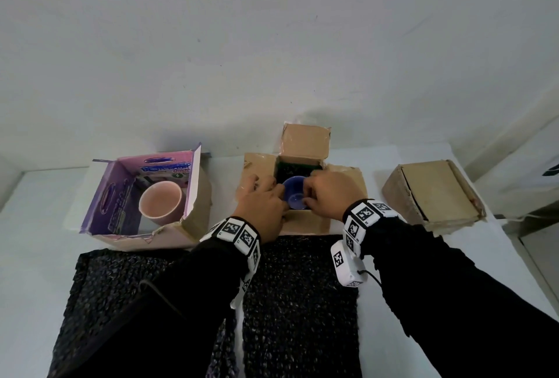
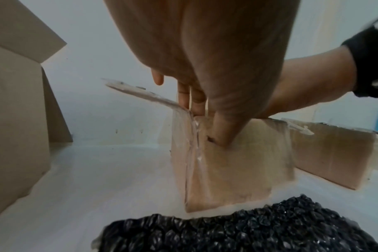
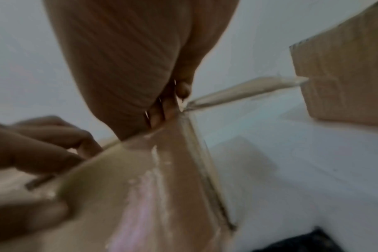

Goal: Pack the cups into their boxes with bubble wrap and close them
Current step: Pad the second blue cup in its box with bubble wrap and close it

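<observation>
A blue cup [image 1: 294, 193] sits tilted in the mouth of the open brown box [image 1: 302, 222] at the table's middle. My left hand [image 1: 266, 199] curls its fingers at the cup's left rim, and my right hand [image 1: 325, 196] curls round the right rim. In the left wrist view the left fingers [image 2: 192, 98] reach down inside the box [image 2: 227, 179] while the thumb lies against its outer front. The cup itself is hidden in both wrist views. A pink cup [image 1: 161, 202] lies on its side in the open purple box [image 1: 121, 196] at the left.
A closed brown box [image 1: 435, 193] stands at the right. Two black bubble-wrap sheets lie near me, one in front of the middle box [image 1: 299, 302] and one under my left sleeve [image 1: 115, 287]. A wall runs right behind the boxes.
</observation>
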`<action>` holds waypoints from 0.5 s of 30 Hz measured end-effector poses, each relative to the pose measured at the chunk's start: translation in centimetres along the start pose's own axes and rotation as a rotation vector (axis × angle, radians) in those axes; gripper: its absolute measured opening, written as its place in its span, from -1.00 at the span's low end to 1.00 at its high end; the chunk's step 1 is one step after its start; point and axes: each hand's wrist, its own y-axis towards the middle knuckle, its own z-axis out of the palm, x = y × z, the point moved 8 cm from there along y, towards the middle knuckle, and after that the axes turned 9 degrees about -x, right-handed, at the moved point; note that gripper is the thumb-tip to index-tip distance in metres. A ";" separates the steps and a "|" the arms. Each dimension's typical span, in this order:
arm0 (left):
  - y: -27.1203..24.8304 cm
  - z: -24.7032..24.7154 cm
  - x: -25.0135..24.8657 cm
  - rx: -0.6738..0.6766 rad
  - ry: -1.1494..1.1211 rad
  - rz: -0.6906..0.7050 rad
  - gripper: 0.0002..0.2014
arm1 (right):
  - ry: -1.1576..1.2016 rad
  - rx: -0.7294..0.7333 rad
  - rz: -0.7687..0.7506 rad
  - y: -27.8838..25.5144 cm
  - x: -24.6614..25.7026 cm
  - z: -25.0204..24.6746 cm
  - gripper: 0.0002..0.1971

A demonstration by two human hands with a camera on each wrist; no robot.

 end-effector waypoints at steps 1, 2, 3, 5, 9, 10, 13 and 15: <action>0.1 0.2 0.0 0.011 0.002 0.006 -0.62 | -0.063 -0.058 -0.022 -0.2 -0.2 -0.3 -0.81; 0.2 0.3 0.1 0.011 -0.001 0.006 -0.61 | -0.140 -0.095 -0.032 -0.5 -0.4 -0.5 -0.79; 0.3 0.4 0.1 0.000 -0.008 0.003 -0.61 | -0.199 -0.123 -0.016 -0.8 -0.8 -0.6 -0.78; 0.5 0.6 0.2 -0.025 -0.034 0.001 -0.62 | -0.263 -0.143 0.029 -1.4 -1.6 -0.5 -0.78; 0.3 0.7 0.8 -0.130 -0.128 -0.029 -0.63 | -0.299 -0.069 0.066 -1.6 -2.0 0.1 -0.80; 0.2 0.6 1.0 -0.164 -0.149 -0.036 -0.64 | -0.298 -0.043 0.065 -1.3 -1.9 0.2 -0.81; -0.1 0.8 1.1 -0.209 -0.161 -0.029 -0.65 | -0.330 -0.019 0.045 -0.4 -1.3 -0.3 -0.82; -0.3 0.8 1.0 -0.227 -0.171 -0.026 -0.65 | -0.378 -0.033 0.035 0.0 -1.4 -0.6 -0.78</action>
